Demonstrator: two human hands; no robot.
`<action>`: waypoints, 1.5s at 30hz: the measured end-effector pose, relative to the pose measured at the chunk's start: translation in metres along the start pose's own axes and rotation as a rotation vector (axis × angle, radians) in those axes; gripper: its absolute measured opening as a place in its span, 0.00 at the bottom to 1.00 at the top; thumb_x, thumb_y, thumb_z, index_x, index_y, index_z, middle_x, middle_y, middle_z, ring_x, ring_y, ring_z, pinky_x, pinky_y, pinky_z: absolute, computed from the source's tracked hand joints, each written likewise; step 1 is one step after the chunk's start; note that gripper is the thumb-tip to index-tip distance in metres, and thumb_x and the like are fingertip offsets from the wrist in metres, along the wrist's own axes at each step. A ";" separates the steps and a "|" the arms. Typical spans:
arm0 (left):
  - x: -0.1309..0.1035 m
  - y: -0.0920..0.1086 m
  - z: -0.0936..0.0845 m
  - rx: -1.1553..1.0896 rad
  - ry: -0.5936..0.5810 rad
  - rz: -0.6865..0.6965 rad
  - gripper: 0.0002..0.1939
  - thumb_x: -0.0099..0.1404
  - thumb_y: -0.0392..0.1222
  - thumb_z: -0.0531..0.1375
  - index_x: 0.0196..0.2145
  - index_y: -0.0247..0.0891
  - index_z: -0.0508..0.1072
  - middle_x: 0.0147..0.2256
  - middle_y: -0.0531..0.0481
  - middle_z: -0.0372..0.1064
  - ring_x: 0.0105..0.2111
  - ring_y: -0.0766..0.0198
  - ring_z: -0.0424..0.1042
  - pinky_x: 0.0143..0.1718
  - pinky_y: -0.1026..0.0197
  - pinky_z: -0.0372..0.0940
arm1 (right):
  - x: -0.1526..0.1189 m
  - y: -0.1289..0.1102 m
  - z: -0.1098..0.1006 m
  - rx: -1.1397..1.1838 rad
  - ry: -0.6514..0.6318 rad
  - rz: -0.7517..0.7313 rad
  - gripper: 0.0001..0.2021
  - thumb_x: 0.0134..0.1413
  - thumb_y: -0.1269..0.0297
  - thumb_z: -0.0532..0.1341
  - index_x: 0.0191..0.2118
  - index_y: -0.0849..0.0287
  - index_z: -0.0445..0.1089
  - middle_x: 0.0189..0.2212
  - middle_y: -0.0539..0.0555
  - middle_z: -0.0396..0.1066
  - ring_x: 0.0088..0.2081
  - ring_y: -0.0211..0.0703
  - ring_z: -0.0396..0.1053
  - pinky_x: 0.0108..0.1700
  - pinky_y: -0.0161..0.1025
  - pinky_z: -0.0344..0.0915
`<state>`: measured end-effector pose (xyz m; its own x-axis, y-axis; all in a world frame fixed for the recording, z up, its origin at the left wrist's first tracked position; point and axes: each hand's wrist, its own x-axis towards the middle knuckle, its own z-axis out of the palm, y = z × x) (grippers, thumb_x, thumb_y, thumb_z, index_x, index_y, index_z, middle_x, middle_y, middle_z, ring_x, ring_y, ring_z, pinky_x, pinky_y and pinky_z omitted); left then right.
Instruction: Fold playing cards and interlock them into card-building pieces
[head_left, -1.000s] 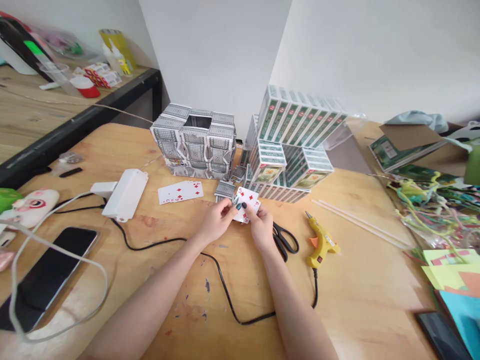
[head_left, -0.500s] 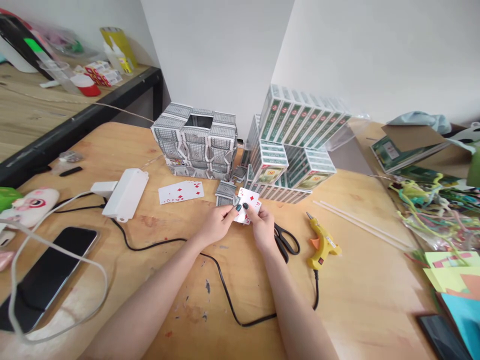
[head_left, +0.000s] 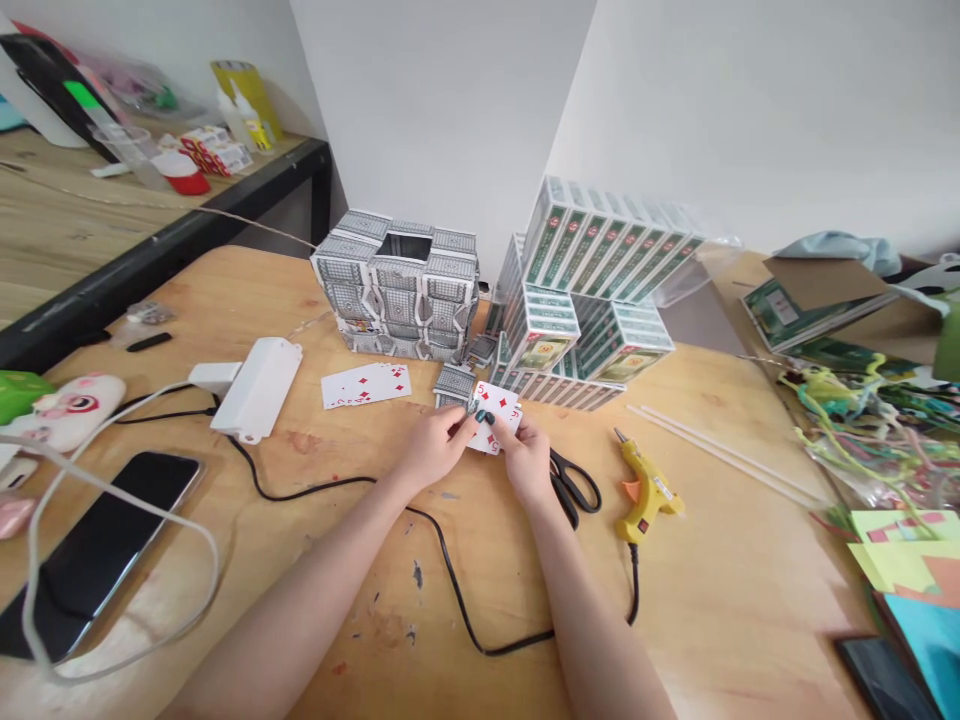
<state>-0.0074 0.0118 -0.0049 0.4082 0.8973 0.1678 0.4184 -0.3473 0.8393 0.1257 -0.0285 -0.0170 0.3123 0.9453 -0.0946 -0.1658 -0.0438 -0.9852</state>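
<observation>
Playing cards (head_left: 504, 398), with a five of diamonds face up on top, are pinched between my two hands. My left hand (head_left: 437, 446) is closed on their left edge, its thumb almost against the other thumb. From the right, my right hand (head_left: 527, 462) grips them, thumb on the face. Just beyond my left fingers lies a small folded-card piece (head_left: 454, 383) with a grey back pattern. Another row of overlapping diamond cards (head_left: 366, 386) lies face up to the left. Behind stands a block built of folded cards (head_left: 397, 290), with a square opening on top.
Boxed card decks (head_left: 547, 325) are stacked behind my right hand. Black scissors (head_left: 576, 485) and a yellow glue gun (head_left: 643, 490) lie to the right, near clear glue sticks (head_left: 720, 450). A black cable (head_left: 450, 570) crosses the table. A white power strip (head_left: 257, 388) and phone (head_left: 97, 550) are left.
The left thumb has slid right across the cards, closer to the right thumb, and more of the top card's face shows. The whole view has shifted slightly.
</observation>
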 end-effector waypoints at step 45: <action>0.006 -0.010 -0.014 -0.032 -0.019 -0.133 0.20 0.62 0.50 0.48 0.17 0.37 0.53 0.15 0.58 0.49 0.17 0.71 0.50 0.19 0.67 0.47 | -0.002 -0.004 0.003 0.020 -0.215 0.002 0.13 0.50 0.54 0.58 0.29 0.60 0.69 0.25 0.51 0.72 0.25 0.39 0.67 0.29 0.36 0.64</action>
<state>-0.0200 0.0245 -0.0050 0.3664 0.9294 0.0446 0.4439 -0.2167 0.8695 0.1228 -0.0290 -0.0128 0.1059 0.9925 -0.0616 -0.1854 -0.0411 -0.9818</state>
